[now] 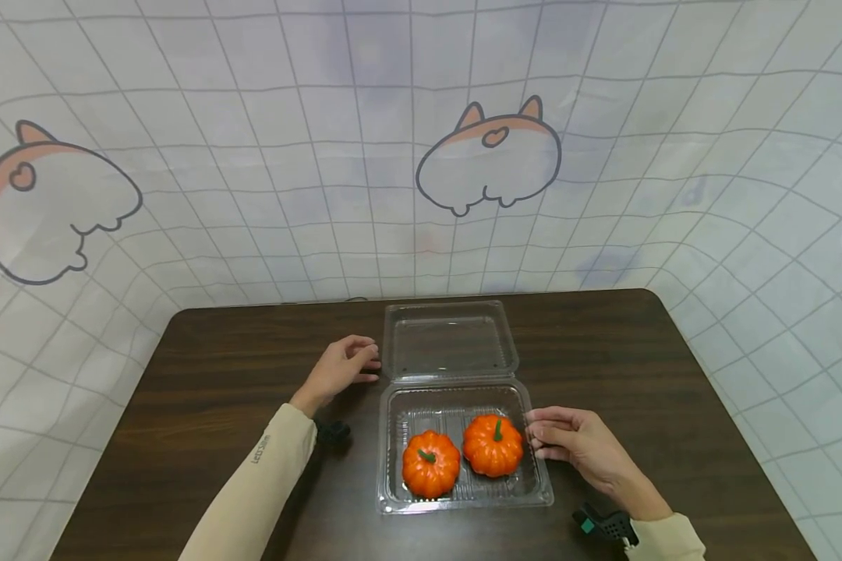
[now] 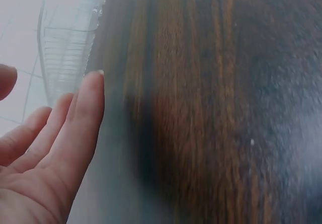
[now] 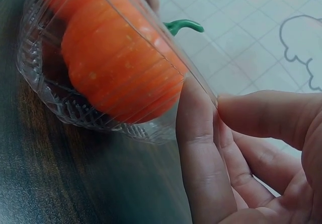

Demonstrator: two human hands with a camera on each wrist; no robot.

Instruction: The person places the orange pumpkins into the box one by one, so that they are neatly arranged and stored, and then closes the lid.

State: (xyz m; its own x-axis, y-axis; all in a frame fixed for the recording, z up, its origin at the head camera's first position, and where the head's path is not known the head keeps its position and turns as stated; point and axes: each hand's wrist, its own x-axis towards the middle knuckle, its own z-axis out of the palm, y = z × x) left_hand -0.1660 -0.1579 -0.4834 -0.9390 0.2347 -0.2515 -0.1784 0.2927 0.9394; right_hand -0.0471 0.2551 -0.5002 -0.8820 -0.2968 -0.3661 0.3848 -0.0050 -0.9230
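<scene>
A clear plastic clamshell box (image 1: 472, 505) lies on the table, with its lid (image 1: 451, 343) folded back flat behind it. Inside the base sit two small orange pumpkins with green stems, the left one (image 1: 429, 471) a little nearer than the right one (image 1: 493, 452). My right hand (image 1: 582, 444) pinches the base's right rim between thumb and fingertips, beside a pumpkin (image 3: 118, 63). At the lid's left edge is my left hand (image 1: 337, 370), fingers loosely extended and holding nothing. In the left wrist view the fingertips are close to the clear plastic (image 2: 65, 53).
The dark wood-grain table (image 1: 217, 405) extends on both sides of the box. Behind it hangs a white gridded curtain (image 1: 288, 171) with cartoon animal drawings. Dark wrist straps, one (image 1: 606, 523) by the right sleeve, are on both arms.
</scene>
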